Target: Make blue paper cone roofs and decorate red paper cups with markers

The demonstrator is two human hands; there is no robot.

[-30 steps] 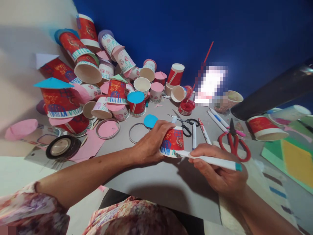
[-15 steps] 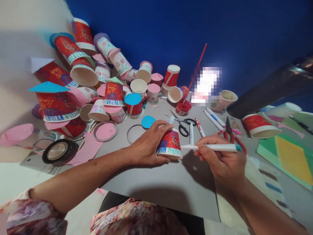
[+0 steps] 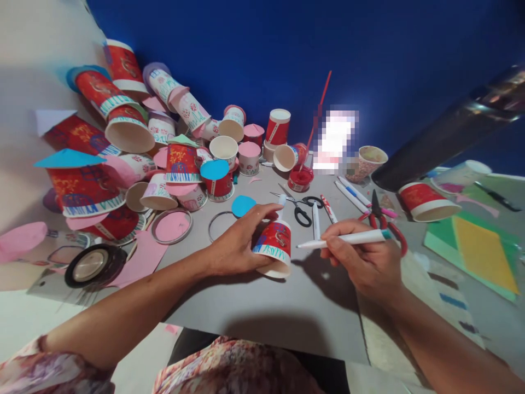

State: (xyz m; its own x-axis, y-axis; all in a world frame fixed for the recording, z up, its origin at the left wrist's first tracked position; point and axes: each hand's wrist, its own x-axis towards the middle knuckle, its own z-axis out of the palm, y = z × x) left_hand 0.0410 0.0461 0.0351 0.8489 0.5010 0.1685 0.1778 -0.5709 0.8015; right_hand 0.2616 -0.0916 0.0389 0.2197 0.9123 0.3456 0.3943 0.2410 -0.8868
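Red paper cup (image 3: 274, 247), ringed with teal marks near its rim, sits tilted in the left hand (image 3: 238, 246), rim tipped toward the person and its lower edge just above the grey tabletop (image 3: 262, 306). Fingers wrap its far side, thumb underneath. Just right of the cup, the right hand (image 3: 363, 262) is closed around a white marker (image 3: 344, 239) with a teal end; the tip points at the cup's side but stands a little apart from it. Beyond the cup lie a blue paper disc (image 3: 243, 206), black scissors (image 3: 301, 210) and loose pens. Red scissors (image 3: 383, 221) rest behind the right hand. Far left of the cup, a heap of decorated cups (image 3: 164, 148) crowds the wall. Nearer than the cup, the tabletop runs bare to its front edge.
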